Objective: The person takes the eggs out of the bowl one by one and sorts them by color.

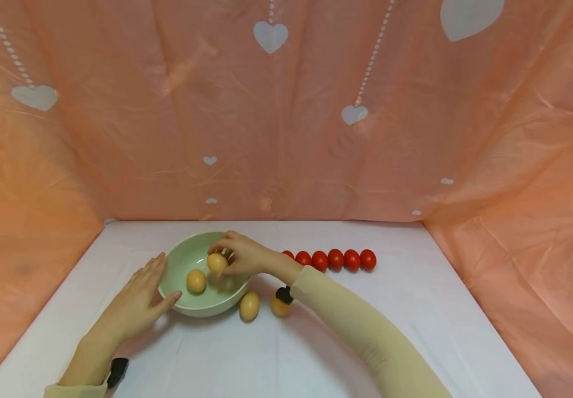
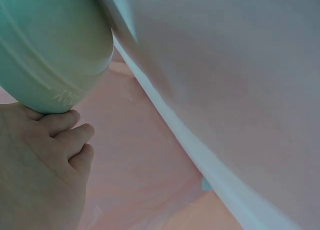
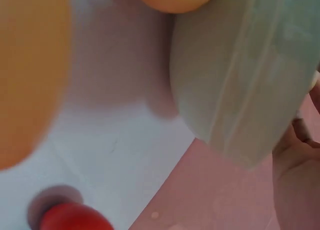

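A pale green bowl [image 1: 177, 260] stands on the white table, left of the middle. My right hand [image 1: 243, 255] reaches over its right rim and pinches a yellow egg-shaped object [image 1: 217, 263] above the inside of the bowl. A second yellow egg-shaped object [image 1: 196, 281] lies in the bowl. With fingers fairly straight, my left hand [image 1: 137, 297] rests against the bowl's left side, its thumb at the near rim. In the left wrist view the fingertips of that hand [image 2: 45, 160] meet the bowl's outer wall [image 2: 60, 50].
Right of the bowl lies one yellow egg-shaped object [image 1: 250, 306]; another [image 1: 280, 305] is partly hidden behind the right wrist's black strap [image 1: 284, 294]. Several red tomato-like objects [image 1: 336, 259] form a row farther back, partly covered by the right forearm. Orange cloth [image 1: 276, 138] hangs behind the table.
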### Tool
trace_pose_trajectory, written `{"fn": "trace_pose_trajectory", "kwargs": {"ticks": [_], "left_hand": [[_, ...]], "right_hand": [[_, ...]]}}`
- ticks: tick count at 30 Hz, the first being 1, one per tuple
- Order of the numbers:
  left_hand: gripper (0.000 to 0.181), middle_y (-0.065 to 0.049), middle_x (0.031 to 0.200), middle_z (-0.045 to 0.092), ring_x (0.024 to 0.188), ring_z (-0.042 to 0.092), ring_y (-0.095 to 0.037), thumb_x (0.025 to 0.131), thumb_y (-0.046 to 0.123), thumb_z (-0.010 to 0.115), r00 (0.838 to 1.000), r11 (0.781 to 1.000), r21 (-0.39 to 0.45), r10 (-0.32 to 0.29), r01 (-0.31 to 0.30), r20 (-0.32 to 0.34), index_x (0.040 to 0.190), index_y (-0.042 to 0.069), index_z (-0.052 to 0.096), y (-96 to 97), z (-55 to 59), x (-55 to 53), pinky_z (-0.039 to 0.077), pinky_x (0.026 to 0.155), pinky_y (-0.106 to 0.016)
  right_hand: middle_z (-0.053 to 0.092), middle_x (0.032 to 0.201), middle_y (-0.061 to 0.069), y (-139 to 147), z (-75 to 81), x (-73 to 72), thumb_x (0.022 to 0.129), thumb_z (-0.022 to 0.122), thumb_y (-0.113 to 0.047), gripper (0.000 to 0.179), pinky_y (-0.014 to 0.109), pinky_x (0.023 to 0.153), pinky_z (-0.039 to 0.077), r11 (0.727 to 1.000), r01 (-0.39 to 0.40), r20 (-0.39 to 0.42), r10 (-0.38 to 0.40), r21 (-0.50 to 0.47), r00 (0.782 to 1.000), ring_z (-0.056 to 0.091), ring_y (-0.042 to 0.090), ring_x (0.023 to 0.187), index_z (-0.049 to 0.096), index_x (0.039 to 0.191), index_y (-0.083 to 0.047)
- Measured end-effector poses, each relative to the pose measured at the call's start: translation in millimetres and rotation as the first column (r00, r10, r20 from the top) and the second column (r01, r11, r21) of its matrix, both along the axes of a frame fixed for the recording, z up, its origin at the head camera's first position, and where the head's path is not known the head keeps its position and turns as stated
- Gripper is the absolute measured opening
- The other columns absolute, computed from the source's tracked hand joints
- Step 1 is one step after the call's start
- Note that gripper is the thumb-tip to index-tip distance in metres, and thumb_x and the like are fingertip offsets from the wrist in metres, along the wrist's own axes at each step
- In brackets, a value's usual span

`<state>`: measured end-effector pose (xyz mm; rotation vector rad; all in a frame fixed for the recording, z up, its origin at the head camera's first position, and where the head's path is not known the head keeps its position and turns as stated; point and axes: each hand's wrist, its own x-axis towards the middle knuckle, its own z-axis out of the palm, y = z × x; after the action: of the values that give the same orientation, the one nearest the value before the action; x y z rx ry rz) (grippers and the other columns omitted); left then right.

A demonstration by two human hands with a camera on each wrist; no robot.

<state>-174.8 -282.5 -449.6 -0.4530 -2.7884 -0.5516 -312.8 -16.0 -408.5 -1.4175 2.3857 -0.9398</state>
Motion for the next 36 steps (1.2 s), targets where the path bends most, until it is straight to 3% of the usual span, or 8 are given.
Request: {"fn": "trace_pose_trajectory", "kwargs": {"ticks": [4,10,15,23,27,31,36], "left_hand": [[0.091,-0.035,0.162,0.030,0.147,0.032,-0.055,0.100,0.044,0.067,1.000,1.000,-0.016,0.007,-0.007,0.011,0.157,-0.014,0.027,-0.1,3.0,0.5,0.012,0.130,-0.051],[0.091,-0.035,0.163,0.028,0.148,0.030,-0.055,0.099,0.045,0.067,0.999,0.999,-0.031,0.010,-0.009,0.034,0.157,-0.014,0.028,1.6,7.4,0.7,0.016,0.128,-0.057],[0.091,-0.034,0.163,0.028,0.148,0.030,-0.054,0.099,0.046,0.067,0.999,0.999,-0.035,0.010,-0.009,0.032,0.156,-0.014,0.030,2.3,8.0,1.0,0.018,0.127,-0.059],[0.091,-0.033,0.163,0.030,0.149,0.029,-0.053,0.098,0.047,0.068,1.000,0.999,-0.039,0.001,-0.001,0.001,0.155,-0.014,0.032,2.5,5.6,-1.1,0.014,0.128,-0.056],[0.091,-0.034,0.162,0.030,0.149,0.029,-0.053,0.098,0.047,0.067,1.000,0.999,-0.052,0.002,-0.002,0.004,0.155,-0.015,0.032,2.4,6.7,-4.2,0.020,0.125,-0.061],[0.091,-0.035,0.162,0.030,0.147,0.030,-0.055,0.098,0.048,0.066,1.000,0.998,-0.066,0.003,-0.002,0.008,0.154,-0.016,0.032,2.6,8.5,-7.8,0.023,0.123,-0.064],[0.092,-0.037,0.160,0.031,0.145,0.032,-0.057,0.098,0.048,0.067,1.000,0.997,-0.074,0.006,-0.005,0.014,0.153,-0.017,0.034,2.6,10.7,-11.4,0.027,0.119,-0.067]], "right_hand": [[0.056,0.121,0.013,12.9,1.8,2.9,0.081,0.091,-0.007,0.057,0.014,0.087,0.055,0.995,0.039,0.046,-0.035,-0.087,0.998,0.063,0.011,0.102,0.067,0.132,-0.004],[0.055,0.125,0.011,38.1,6.4,9.6,0.083,0.089,-0.008,0.055,0.020,0.092,0.057,0.977,0.118,0.134,-0.095,-0.178,0.986,0.062,0.015,0.108,0.066,0.134,-0.006],[0.054,0.125,0.012,59.3,6.0,13.4,0.083,0.088,-0.005,0.054,0.026,0.092,0.059,0.954,0.157,0.132,-0.127,-0.255,0.983,0.065,0.022,0.112,0.066,0.132,-0.005],[0.057,0.123,0.013,97.8,-8.3,24.1,0.080,0.089,-0.002,0.052,0.039,0.091,0.062,0.901,0.227,0.138,-0.188,-0.370,0.972,0.067,0.030,0.109,0.067,0.127,-0.003],[0.059,0.123,0.010,116.7,-17.9,32.1,0.079,0.091,-0.004,0.053,0.046,0.092,0.062,0.870,0.302,0.181,-0.249,-0.389,0.951,0.066,0.030,0.110,0.069,0.126,-0.005],[0.060,0.123,0.010,134.6,-26.7,39.8,0.079,0.091,-0.004,0.053,0.045,0.094,0.061,0.849,0.356,0.213,-0.293,-0.390,0.932,0.066,0.031,0.112,0.069,0.126,-0.007],[0.062,0.128,0.011,156.7,-33.3,46.2,0.081,0.088,-0.002,0.051,0.044,0.097,0.060,0.849,0.384,0.228,-0.319,-0.362,0.920,0.067,0.032,0.113,0.068,0.128,-0.007]]}}
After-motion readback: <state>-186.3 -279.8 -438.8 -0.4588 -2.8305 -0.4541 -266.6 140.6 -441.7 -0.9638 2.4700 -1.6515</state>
